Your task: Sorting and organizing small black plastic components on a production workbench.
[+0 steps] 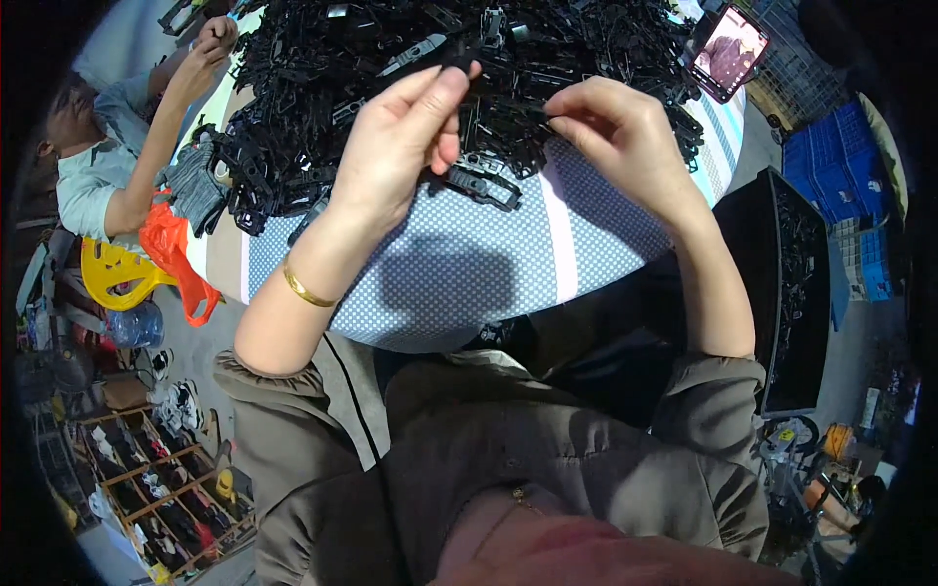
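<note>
A heap of small black plastic parts (293,83) covers the far side of the table, which has a patterned cloth (449,278). My left hand (391,137) is raised over the heap's near edge, pinching a small black part (467,57) between thumb and forefinger. To its right, my right hand (625,127) is closed in a pinch at the heap's edge; whatever lies between its fingertips blends into the dark parts behind. On the cloth below my hands rests a longer black part with a shiny surface (484,186).
A phone (728,54) stands at the table's right edge. Beside the table are a deep black bin (796,283) holding parts and blue crates (831,161). At left, a person (117,146) also works; a red bag (176,259) hangs near a yellow stool (117,278).
</note>
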Tool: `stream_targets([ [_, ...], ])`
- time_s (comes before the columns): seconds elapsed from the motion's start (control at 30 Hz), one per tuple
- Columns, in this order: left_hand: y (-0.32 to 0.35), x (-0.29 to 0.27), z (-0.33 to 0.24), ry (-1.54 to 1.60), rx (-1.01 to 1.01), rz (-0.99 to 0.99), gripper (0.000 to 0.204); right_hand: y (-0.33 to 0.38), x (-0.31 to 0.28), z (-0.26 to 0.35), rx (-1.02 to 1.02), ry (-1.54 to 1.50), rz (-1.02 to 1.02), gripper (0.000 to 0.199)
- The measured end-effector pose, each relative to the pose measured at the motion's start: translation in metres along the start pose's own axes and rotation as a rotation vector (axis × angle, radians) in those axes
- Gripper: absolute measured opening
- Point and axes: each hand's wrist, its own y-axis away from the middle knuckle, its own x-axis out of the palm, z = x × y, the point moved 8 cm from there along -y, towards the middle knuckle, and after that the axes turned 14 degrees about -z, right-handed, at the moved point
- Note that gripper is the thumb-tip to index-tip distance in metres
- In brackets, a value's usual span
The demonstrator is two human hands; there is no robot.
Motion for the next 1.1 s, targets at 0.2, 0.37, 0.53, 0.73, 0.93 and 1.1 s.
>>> stream_targets([
  [0.2, 0.002, -0.002, 0.005, 0.199, -0.095, -0.106, 0.031, 0.017, 0.026, 0.023, -0.257, 0.227, 0.098, 0.036],
  [0.37, 0.002, 0.002, 0.004, 0.121, -0.092, -0.005, 0.032, 0.014, 0.021, 0.017, -0.141, 0.107, 0.076, 0.029],
  [0.53, 0.001, 0.000, 0.002, 0.153, -0.045, 0.013, 0.031, 0.023, 0.029, 0.028, -0.227, -0.001, 0.194, 0.028],
  [0.73, 0.003, 0.006, 0.002, 0.138, -0.051, 0.023, 0.033, 0.023, 0.016, 0.013, -0.225, 0.330, 0.086, 0.027],
  [0.93, 0.006, 0.005, 0.012, 0.089, -0.102, 0.046, 0.032, 0.035, 0.013, 0.009, -0.132, 0.298, 0.242, 0.020],
  [1.1, 0.005, 0.012, 0.014, 0.103, -0.143, 0.071, 0.032, 0.038, 0.016, 0.015, -0.122, 0.200, 0.206, 0.029],
])
